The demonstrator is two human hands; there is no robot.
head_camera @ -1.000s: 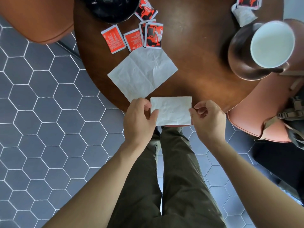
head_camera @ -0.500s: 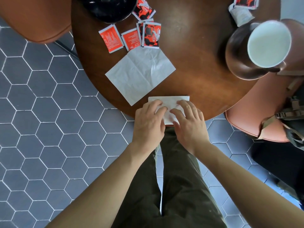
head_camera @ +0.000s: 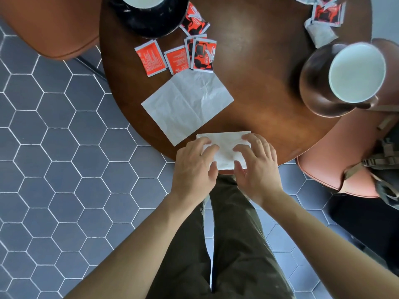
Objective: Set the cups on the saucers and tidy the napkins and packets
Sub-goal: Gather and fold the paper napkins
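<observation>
Far left, black saucer [head_camera: 151, 24] with cup, both cut off by top edge. Red packets [head_camera: 177, 57] scattered near it; print too small to read. Unfolded napkin [head_camera: 186, 104] lies flat mid-table. Near edge: left hand [head_camera: 194, 167] and right hand [head_camera: 257, 167], fingers spread, pressing flat on folded napkin [head_camera: 224, 145], its sides hidden beneath them. Right: white cup [head_camera: 357, 72] on brown saucer [head_camera: 313, 83]; more packets cropped far right.
</observation>
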